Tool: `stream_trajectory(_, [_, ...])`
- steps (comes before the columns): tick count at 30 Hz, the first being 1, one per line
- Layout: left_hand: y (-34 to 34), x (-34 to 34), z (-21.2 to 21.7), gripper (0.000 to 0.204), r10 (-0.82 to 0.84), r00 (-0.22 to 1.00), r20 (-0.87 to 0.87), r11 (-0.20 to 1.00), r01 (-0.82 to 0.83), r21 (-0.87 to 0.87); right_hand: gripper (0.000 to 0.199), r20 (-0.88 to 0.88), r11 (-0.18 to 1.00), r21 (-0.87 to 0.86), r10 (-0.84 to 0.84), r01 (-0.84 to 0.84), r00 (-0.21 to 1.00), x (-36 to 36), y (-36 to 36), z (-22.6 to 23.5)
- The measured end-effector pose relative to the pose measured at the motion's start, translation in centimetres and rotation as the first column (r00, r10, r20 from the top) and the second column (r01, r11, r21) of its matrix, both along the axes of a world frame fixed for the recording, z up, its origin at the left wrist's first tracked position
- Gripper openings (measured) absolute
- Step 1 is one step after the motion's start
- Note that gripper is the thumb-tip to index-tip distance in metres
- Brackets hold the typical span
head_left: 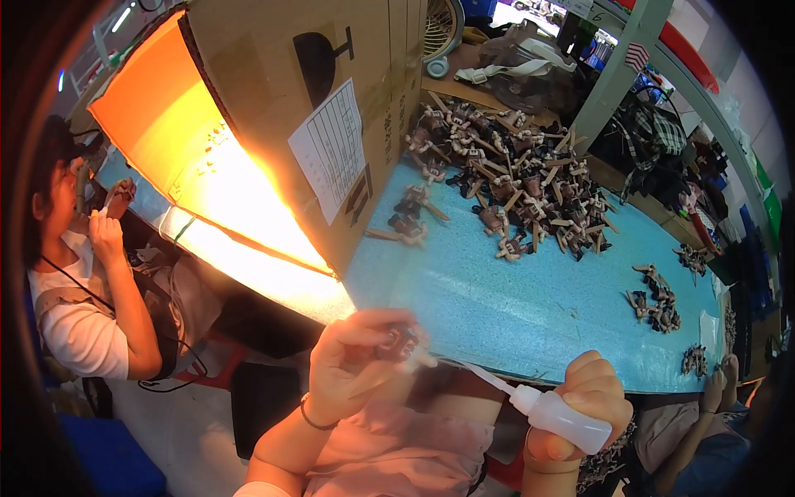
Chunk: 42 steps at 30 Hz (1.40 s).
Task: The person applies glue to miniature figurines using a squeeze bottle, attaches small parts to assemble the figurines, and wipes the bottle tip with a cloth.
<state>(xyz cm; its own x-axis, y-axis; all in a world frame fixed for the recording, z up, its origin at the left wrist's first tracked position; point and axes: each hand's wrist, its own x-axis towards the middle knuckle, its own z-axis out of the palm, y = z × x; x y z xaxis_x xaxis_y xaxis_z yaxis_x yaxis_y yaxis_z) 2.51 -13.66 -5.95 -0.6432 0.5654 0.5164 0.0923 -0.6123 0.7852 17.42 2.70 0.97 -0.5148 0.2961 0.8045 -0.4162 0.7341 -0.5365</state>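
Observation:
My left hand (352, 364) pinches a small dark brown figurine part (400, 342) just below the front edge of the blue table (530, 315). My right hand (590, 406) is closed around a white squeeze bottle (561, 420). Its long thin nozzle (484, 378) points left and its tip reaches the figurine part. Both hands hover over my lap, covered in pink cloth (397, 455).
A big heap of brown figurine parts (513, 178) lies at the back of the table, with smaller groups at the right (654, 298). A tall cardboard box (315, 108) stands at left, glowing orange inside. A person (83, 273) works at far left. Another person's hands (716, 385) rest at the right edge.

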Motion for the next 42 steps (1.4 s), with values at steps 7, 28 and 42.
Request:
stream_trajectory(7, [0.0, 0.1, 0.1, 0.031, -0.009, 1.0, 0.006, 1.0, 0.009, -0.005, 0.058, -0.029, 1.0, 0.0, -0.031, 0.031, 0.999, 0.0, -0.1, 0.1])
stream_trajectory(28, [-0.3, 0.1, 0.0, 0.032, -0.007, 0.999, -0.043, 0.999, 0.006, -0.039, 0.055, -0.032, 0.997, 0.028, -0.067, 0.068, 0.997, 0.0, -0.6, 0.5])
stream_trajectory(42, [-0.5, -0.2, -0.8, 0.031, 0.065, 0.998, -0.018, 0.997, -0.065, -0.036, 0.05, -0.067, 0.954, -0.265, -0.164, 0.141, 0.984, -1.9, 0.2, -1.2])
